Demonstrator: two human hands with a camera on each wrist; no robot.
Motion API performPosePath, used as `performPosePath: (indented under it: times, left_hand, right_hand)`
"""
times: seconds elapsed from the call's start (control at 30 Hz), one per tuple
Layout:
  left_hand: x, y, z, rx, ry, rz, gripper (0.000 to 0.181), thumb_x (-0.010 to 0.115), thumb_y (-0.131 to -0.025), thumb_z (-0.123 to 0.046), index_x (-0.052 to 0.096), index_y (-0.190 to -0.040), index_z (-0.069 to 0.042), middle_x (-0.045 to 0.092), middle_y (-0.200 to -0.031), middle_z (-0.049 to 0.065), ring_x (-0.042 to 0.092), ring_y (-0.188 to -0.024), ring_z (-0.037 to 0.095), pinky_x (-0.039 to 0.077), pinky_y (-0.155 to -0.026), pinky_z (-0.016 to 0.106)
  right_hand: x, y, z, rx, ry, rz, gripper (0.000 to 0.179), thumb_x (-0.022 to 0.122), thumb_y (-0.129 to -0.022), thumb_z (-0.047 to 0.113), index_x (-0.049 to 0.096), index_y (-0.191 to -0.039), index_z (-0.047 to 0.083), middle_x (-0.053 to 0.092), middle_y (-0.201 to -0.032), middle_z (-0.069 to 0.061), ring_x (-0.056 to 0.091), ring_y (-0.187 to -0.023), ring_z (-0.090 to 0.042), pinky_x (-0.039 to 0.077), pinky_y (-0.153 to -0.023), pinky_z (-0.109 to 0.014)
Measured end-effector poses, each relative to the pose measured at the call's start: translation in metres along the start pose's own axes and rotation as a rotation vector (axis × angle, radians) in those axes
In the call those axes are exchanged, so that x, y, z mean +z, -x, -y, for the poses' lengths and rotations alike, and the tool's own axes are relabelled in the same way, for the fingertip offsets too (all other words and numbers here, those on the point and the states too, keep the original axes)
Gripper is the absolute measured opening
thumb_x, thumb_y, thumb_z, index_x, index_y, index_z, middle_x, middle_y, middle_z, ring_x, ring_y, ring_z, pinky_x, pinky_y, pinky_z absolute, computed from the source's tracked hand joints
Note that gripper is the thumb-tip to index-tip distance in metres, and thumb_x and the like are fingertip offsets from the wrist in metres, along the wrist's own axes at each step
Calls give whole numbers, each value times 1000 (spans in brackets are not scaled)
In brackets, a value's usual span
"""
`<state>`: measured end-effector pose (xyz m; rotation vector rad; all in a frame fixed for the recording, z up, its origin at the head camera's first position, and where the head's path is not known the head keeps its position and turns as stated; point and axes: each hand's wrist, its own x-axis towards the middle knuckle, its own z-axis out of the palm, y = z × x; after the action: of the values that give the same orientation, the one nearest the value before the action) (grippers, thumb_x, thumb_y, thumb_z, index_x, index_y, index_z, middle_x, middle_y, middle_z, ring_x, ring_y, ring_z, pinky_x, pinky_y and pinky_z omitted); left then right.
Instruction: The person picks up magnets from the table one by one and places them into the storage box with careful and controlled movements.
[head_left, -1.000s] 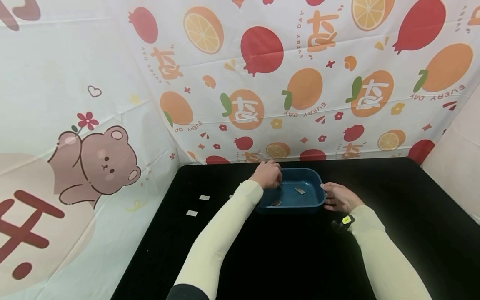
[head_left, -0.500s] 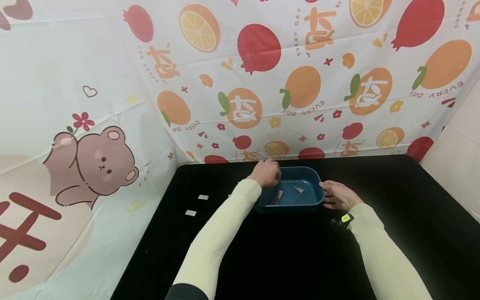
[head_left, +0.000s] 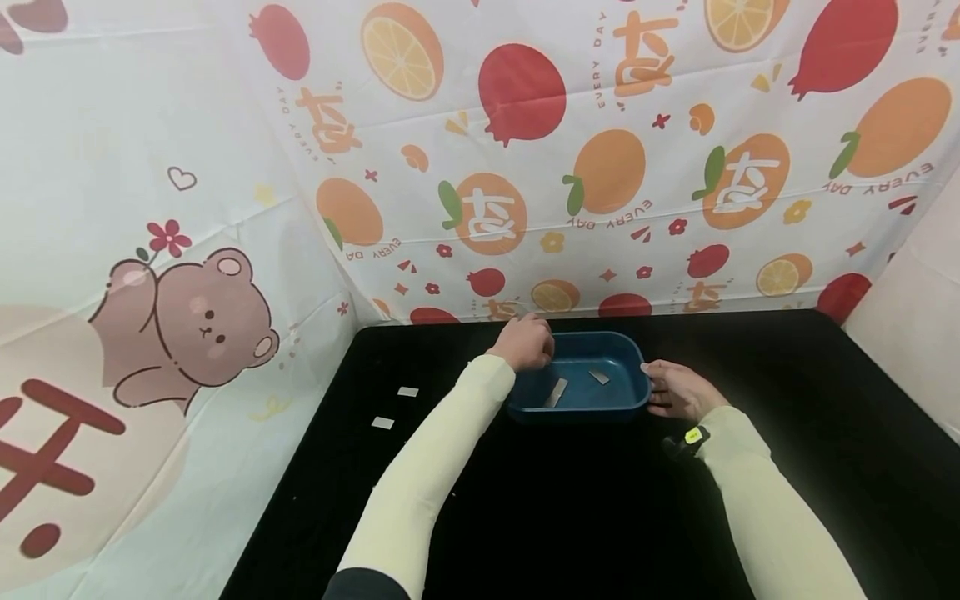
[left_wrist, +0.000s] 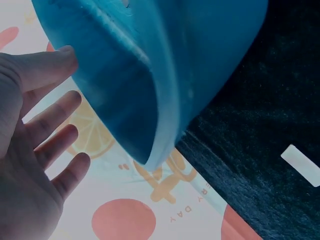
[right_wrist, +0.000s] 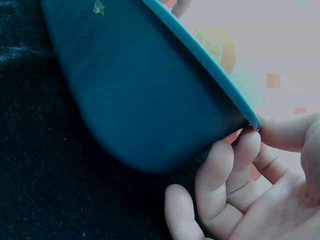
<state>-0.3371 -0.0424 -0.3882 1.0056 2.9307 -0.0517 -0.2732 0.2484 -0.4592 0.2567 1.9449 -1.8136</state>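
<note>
A blue plastic basin (head_left: 585,410) stands near the back of the black table. My right hand (head_left: 681,390) pinches its right rim between thumb and fingers, as the right wrist view also shows at the basin's edge (right_wrist: 222,80). Over the left end of the basin hovers my left hand (head_left: 523,342). In the left wrist view that hand (left_wrist: 30,145) has loosely spread fingers with nothing between them, beside the basin rim (left_wrist: 167,105). Inside the basin lie a thin greyish strip (head_left: 556,392), set diagonally, and a smaller flat piece (head_left: 599,377). The left hand hides part of the basin's far left corner.
Two small white rectangular pieces (head_left: 408,392) (head_left: 382,422) lie on the table left of the left forearm. A white piece (left_wrist: 302,166) shows on the black cloth in the left wrist view. A fruit-printed curtain (head_left: 517,167) hangs right behind the table.
My left hand has shifted slightly left and away from the basin's middle. A longer diagonal strip now shows at the basin's front left, where a shorter piece showed before. The right hand keeps its grip.
</note>
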Motion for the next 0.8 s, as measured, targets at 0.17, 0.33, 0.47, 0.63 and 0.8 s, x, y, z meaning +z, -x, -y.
performPosePath:
  times: [0.17,0.33,0.47,0.63,0.8]
  left_hand:
    - [-2,6,1,2,14,-12,13,68,-93,-25,81,-96,-21,67,-127,-1,51,-126,21,45,-105,43]
    - [-3,12,4,-3,21,-16,13,68,-93,-24,80,-96,-21,68,-126,-1,51,-126,21,46,-104,42]
    - [-3,14,7,-10,12,-23,12,69,-92,-25,80,-95,-20,68,-123,-2,53,-124,20,48,-100,42]
    - [-3,15,10,-10,8,-22,12,70,-92,-25,80,-96,-20,68,-122,-1,54,-122,20,49,-97,41]
    - [-4,19,14,-13,18,-21,13,70,-91,-23,80,-98,-20,68,-122,-1,54,-119,20,50,-96,40]
  right_hand:
    - [1,1,0,-1,1,9,23,46,-105,39,56,-104,19,61,-84,6,58,-85,-15,53,-83,-35]
    - [2,2,1,-2,18,29,22,47,-104,41,55,-102,20,62,-84,7,59,-84,-14,52,-84,-34]
    - [2,2,1,6,16,21,21,47,-104,41,54,-103,21,61,-83,6,59,-83,-13,53,-83,-34]
    - [2,2,0,7,10,18,22,47,-104,41,54,-104,20,62,-85,6,59,-83,-14,53,-83,-34]
    - [3,3,-1,0,4,29,21,48,-104,41,55,-104,21,63,-87,6,59,-85,-14,53,-84,-34]
